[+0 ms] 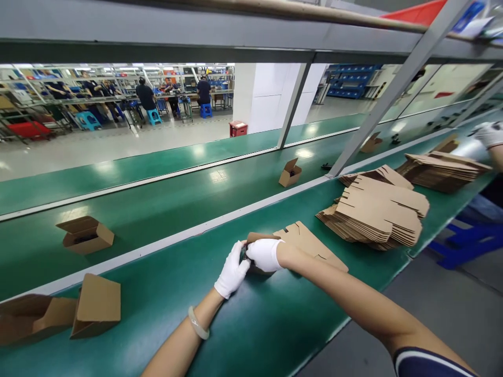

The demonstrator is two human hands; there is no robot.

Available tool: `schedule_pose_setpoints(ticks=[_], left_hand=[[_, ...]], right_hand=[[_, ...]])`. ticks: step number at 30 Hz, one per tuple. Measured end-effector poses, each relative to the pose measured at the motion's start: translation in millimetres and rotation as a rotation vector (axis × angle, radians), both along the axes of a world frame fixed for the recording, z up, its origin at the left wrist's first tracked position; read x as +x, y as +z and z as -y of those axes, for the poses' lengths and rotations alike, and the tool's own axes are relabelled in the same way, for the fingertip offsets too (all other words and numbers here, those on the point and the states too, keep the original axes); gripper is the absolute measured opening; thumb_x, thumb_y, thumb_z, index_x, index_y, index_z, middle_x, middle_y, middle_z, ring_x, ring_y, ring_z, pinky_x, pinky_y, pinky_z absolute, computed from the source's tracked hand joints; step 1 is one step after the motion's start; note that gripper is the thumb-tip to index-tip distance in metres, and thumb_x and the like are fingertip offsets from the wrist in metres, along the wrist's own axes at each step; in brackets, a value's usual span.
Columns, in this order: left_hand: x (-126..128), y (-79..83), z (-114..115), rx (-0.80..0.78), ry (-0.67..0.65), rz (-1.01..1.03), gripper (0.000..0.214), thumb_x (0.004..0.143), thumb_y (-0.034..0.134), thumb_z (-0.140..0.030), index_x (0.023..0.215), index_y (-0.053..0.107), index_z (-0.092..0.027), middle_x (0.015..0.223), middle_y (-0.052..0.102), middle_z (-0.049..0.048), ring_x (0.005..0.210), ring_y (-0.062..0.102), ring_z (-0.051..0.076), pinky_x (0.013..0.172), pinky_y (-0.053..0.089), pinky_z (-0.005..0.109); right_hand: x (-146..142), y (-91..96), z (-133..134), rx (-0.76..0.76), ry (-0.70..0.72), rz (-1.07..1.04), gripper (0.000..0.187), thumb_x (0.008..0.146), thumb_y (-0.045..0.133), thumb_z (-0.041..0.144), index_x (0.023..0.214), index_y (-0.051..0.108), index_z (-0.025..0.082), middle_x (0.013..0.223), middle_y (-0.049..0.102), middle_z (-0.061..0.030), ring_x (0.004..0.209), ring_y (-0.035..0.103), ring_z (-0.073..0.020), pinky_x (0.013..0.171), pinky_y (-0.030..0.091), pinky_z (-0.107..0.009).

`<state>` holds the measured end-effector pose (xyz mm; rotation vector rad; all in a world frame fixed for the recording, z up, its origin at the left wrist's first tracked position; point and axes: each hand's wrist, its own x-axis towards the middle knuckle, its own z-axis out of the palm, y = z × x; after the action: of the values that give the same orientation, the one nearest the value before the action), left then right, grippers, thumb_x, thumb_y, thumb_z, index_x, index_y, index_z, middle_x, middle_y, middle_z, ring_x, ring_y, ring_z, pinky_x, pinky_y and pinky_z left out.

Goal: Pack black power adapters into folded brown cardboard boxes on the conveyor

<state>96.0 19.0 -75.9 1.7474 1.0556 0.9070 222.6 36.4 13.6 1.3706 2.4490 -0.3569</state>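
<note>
My left hand [232, 271] and my right hand [264, 254] both wear white gloves and meet over a small cardboard box [255, 238] on the green bench. Both hands are closed, fingers pinched around a small dark item [244, 253] at the box's left side. I cannot make out what the item is. A flat unfolded carton blank [310, 243] lies right behind the box. A pale bangle [197, 323] sits on my left wrist.
Stacks of flat carton blanks [377, 212] lie to the right, another pile [442, 170] farther right beside a co-worker's gloved hand [489, 135]. Open boxes [85, 234] [290, 173] ride the green conveyor [176, 199]. Two boxes [96, 306] rest at near left. Metal frame struts [393, 89] cross overhead.
</note>
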Motion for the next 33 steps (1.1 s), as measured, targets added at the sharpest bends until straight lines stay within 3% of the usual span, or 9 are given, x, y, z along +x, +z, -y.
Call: schedule_pose_setpoints(ticks=[4,9,11,14,20,23,30,33], left_hand=[[4,-4.3,-2,-0.004,0.062,0.009,0.035,0.082,0.044,-0.026,0.114,0.053,-0.016,0.118,0.058,0.0126,0.119,0.049,0.026,0.106,0.033,0.045],[5,-9.4,-3,-0.009,0.147,0.021,0.034,0.082,0.042,-0.022,0.113,0.053,-0.016,0.118,0.058,0.0126,0.116,0.051,0.025,0.103,0.036,0.044],[5,-10.3,-3,-0.004,0.156,0.024,0.034,0.082,0.042,-0.023,0.113,0.054,-0.016,0.117,0.058,0.0125,0.113,0.053,0.025,0.102,0.037,0.043],[5,-10.7,-1,0.008,0.157,0.020,0.033,0.082,0.043,-0.025,0.111,0.055,-0.017,0.116,0.059,0.0117,0.114,0.052,0.025,0.103,0.037,0.044],[6,-11.6,0,0.032,0.134,-0.002,0.034,0.081,0.046,-0.027,0.113,0.054,-0.016,0.116,0.059,0.0124,0.114,0.052,0.026,0.102,0.037,0.045],[7,-12.7,2,0.034,0.130,0.001,0.038,0.080,0.047,-0.027,0.115,0.052,-0.015,0.119,0.058,0.0129,0.113,0.053,0.026,0.101,0.038,0.044],[14,-15.0,0,-0.007,0.210,0.015,0.039,0.076,0.049,-0.020,0.114,0.053,-0.014,0.121,0.056,0.0143,0.116,0.051,0.028,0.103,0.035,0.047],[15,-16.3,-2,-0.020,0.216,0.046,0.035,0.076,0.048,-0.017,0.110,0.056,-0.017,0.116,0.060,0.0109,0.112,0.054,0.025,0.102,0.038,0.044]], right_hand=[[11,8.4,15,0.032,-0.067,0.026,0.021,0.080,0.053,0.023,0.095,0.066,0.014,0.085,0.070,-0.0102,0.075,0.066,-0.0236,0.061,0.045,-0.028],[15,7.0,36,0.251,-0.285,0.016,0.027,0.092,0.037,0.022,0.108,0.059,0.016,0.085,0.069,-0.0101,0.076,0.066,-0.0230,0.062,0.045,-0.029],[14,4.4,39,0.286,-0.230,-0.007,0.029,0.092,0.038,0.019,0.114,0.056,0.016,0.087,0.068,-0.0108,0.078,0.066,-0.0227,0.065,0.046,-0.030],[8,0.1,33,0.209,-0.144,0.024,0.035,0.089,0.041,0.013,0.121,0.053,0.016,0.094,0.067,-0.0134,0.083,0.066,-0.0237,0.069,0.048,-0.031],[-8,-12.6,5,0.052,-0.142,0.092,0.015,0.077,0.058,0.014,0.087,0.069,0.012,0.085,0.069,-0.0143,0.083,0.066,-0.0272,0.074,0.049,-0.035],[-9,-13.6,0,0.013,-0.134,0.091,0.013,0.072,0.064,0.017,0.082,0.070,0.012,0.082,0.070,-0.0130,0.080,0.067,-0.0265,0.073,0.050,-0.035],[16,2.5,32,0.085,-0.093,0.016,0.031,0.085,0.046,0.017,0.112,0.061,0.012,0.103,0.067,-0.0137,0.090,0.065,-0.0251,0.075,0.049,-0.033],[22,-1.0,37,0.145,-0.035,-0.099,0.031,0.087,0.043,0.020,0.112,0.060,0.014,0.108,0.065,-0.0137,0.093,0.063,-0.0244,0.077,0.048,-0.033]])
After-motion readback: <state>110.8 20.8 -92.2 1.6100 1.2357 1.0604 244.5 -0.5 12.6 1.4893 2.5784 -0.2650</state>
